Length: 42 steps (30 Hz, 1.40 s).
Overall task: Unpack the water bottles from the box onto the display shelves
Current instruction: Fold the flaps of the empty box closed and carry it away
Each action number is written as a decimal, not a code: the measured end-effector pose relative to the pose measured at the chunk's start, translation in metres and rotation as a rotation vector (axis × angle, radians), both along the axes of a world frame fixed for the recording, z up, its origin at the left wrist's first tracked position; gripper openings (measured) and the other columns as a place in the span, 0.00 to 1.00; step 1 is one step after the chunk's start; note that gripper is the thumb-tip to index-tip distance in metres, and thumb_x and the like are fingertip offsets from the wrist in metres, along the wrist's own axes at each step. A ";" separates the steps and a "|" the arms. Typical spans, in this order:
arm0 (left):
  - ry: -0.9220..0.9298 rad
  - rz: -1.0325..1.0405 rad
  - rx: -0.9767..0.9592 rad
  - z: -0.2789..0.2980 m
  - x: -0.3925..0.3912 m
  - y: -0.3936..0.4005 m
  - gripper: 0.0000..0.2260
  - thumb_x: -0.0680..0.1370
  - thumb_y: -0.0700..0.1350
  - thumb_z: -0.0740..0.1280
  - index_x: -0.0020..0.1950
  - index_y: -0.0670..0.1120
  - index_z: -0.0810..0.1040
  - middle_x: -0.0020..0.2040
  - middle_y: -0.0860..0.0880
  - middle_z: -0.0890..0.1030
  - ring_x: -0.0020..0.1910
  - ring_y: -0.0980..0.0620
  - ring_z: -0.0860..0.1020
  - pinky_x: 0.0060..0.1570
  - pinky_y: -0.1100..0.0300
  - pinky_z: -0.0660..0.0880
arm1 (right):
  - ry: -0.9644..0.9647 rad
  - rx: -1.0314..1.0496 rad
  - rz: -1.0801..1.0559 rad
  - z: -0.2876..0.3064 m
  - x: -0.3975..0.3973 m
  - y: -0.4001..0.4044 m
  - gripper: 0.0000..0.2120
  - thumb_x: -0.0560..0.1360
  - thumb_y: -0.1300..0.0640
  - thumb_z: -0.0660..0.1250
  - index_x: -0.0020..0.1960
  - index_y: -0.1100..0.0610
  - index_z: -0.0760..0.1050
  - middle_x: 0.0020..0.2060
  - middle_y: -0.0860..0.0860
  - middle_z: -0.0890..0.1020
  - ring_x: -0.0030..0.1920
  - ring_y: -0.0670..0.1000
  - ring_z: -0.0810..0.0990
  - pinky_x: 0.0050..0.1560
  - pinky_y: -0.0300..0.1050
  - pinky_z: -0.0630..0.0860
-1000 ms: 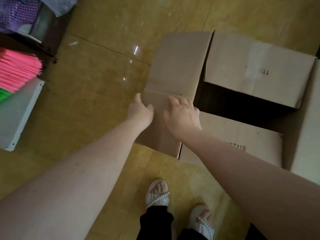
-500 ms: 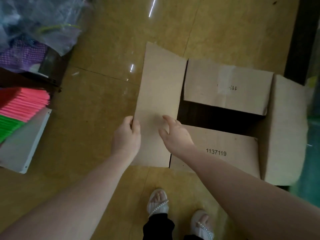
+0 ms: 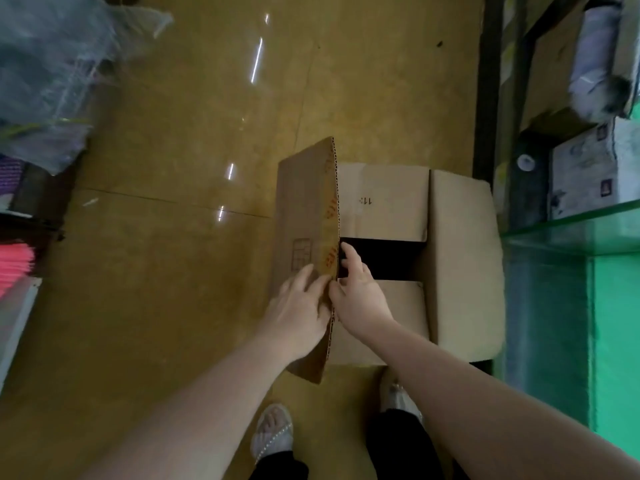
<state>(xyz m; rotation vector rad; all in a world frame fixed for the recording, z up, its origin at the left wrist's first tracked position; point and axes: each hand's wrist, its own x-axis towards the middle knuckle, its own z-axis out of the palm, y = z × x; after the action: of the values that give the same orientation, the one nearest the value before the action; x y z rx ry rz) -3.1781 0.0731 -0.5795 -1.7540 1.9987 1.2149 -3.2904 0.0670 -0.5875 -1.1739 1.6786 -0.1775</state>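
Both hands meet at the raised flap (image 3: pixel 306 237): the left hand (image 3: pixel 298 317) lies flat against its outer face, the right hand (image 3: pixel 358 292) pinches its edge. The box (image 3: pixel 457 258) sits mid-frame on the floor (interior dark), shelves (image 3: pixel 568 223) at right.

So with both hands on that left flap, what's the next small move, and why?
Probably fold the left flap outward and down, off the box. It stands nearly upright, with the left hand flat on its outer face and the right hand at its edge. Only a dark gap shows between the two inner flaps, and no bottles are visible yet, so those would likely need opening afterwards.
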 end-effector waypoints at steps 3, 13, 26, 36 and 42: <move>-0.087 -0.096 0.007 -0.025 -0.020 -0.003 0.24 0.81 0.50 0.52 0.77 0.53 0.50 0.78 0.53 0.44 0.77 0.49 0.45 0.75 0.48 0.52 | 0.080 0.003 0.198 -0.023 -0.022 0.001 0.28 0.81 0.59 0.53 0.77 0.50 0.46 0.74 0.49 0.56 0.68 0.51 0.69 0.60 0.44 0.73; -0.324 -0.199 0.122 -0.084 -0.052 -0.008 0.26 0.81 0.51 0.54 0.77 0.52 0.47 0.78 0.51 0.41 0.77 0.47 0.42 0.73 0.45 0.54 | 0.120 0.160 0.417 -0.088 -0.049 0.012 0.32 0.79 0.62 0.56 0.77 0.53 0.42 0.77 0.50 0.45 0.76 0.52 0.48 0.75 0.49 0.53; -0.305 -0.193 -0.112 -0.053 -0.133 -0.027 0.24 0.80 0.49 0.56 0.75 0.47 0.55 0.76 0.43 0.51 0.75 0.43 0.51 0.73 0.48 0.53 | 0.135 -0.069 -0.021 -0.052 -0.146 0.007 0.21 0.81 0.60 0.53 0.74 0.55 0.60 0.69 0.52 0.67 0.69 0.52 0.65 0.68 0.43 0.63; -0.042 -0.397 -0.142 -0.063 -0.228 -0.025 0.23 0.81 0.49 0.53 0.75 0.48 0.54 0.77 0.45 0.52 0.76 0.45 0.50 0.73 0.49 0.51 | 0.426 0.150 -0.380 -0.089 -0.251 0.003 0.23 0.81 0.57 0.51 0.75 0.58 0.55 0.71 0.57 0.64 0.69 0.58 0.65 0.69 0.53 0.63; -0.074 -0.406 -0.100 -0.079 -0.230 -0.020 0.23 0.81 0.48 0.54 0.75 0.48 0.53 0.77 0.44 0.51 0.76 0.44 0.49 0.73 0.49 0.50 | 0.410 0.167 -0.486 -0.107 -0.255 -0.001 0.24 0.81 0.55 0.50 0.76 0.55 0.52 0.72 0.57 0.61 0.67 0.60 0.68 0.66 0.53 0.66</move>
<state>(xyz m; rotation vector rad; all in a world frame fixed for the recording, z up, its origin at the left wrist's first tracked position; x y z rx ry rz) -3.4085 0.0532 -0.6590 -1.3145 2.2574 0.9200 -3.5458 0.0656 -0.6948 -0.6881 2.2789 -0.0960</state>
